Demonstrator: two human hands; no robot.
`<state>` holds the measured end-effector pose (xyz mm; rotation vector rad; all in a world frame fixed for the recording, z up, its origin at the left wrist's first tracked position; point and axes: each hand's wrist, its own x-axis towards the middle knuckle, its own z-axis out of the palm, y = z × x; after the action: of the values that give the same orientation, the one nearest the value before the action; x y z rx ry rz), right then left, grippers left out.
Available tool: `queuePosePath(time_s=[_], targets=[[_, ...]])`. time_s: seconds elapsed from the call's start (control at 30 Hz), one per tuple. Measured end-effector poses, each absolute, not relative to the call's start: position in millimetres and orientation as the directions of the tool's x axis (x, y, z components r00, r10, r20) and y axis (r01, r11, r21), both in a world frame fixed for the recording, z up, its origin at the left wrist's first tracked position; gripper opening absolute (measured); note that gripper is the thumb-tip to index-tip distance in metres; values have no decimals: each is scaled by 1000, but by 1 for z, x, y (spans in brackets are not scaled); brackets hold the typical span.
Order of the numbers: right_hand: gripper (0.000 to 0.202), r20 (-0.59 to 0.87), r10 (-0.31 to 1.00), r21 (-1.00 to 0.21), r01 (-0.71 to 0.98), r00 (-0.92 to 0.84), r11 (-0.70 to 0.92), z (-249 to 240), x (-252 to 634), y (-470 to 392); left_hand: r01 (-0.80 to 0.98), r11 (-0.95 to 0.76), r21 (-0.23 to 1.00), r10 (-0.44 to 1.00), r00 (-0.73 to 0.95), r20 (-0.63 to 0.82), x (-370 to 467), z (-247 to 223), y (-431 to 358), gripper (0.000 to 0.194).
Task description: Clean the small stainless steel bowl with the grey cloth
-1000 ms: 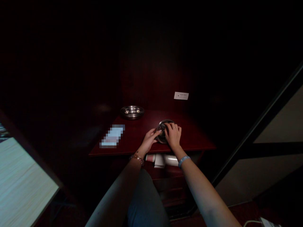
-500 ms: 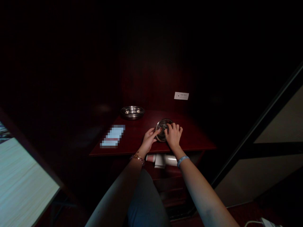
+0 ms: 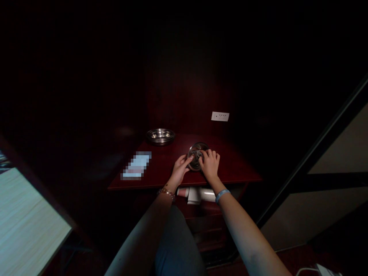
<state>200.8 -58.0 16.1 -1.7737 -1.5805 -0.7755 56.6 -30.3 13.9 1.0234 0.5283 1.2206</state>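
A round metal dish [image 3: 197,145] with a shiny rim is tilted up near the front of the dark red shelf [image 3: 161,168]. My left hand [image 3: 181,166] grips the dish's left edge, thumb over the rim and fingers behind it. Inside the dish, my right hand [image 3: 209,163] has its fingers bent and pressed together against the inner surface. A small greyish thing shows at those fingertips, too dim to name. Farther back on the left stands a stack of shiny metal dishes [image 3: 161,136].
A blurred-out pale rectangle [image 3: 136,165] lies on the shelf's left part. Below the shelf are paper cups [image 3: 183,192] and a white box [image 3: 194,195]. A white power socket [image 3: 220,116] is on the back wall. A pale wooden board [image 3: 28,218] stands at the lower left.
The dish has shifted slightly up and left in my hands. My right fingers have moved a little within it, and both hands keep their hold.
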Motion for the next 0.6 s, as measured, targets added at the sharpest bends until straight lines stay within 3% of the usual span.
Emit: queuePosePath(time_s=[0.2,0.6], targets=[[32,765,642,-77,997,55,6,14,204,-55,-530,0,848,932,308,193,55,15,-32,45],[34,751,659,-71,997,50,5,16,202,-58,-522,1,853,931,312,190,55,16,-32,47]])
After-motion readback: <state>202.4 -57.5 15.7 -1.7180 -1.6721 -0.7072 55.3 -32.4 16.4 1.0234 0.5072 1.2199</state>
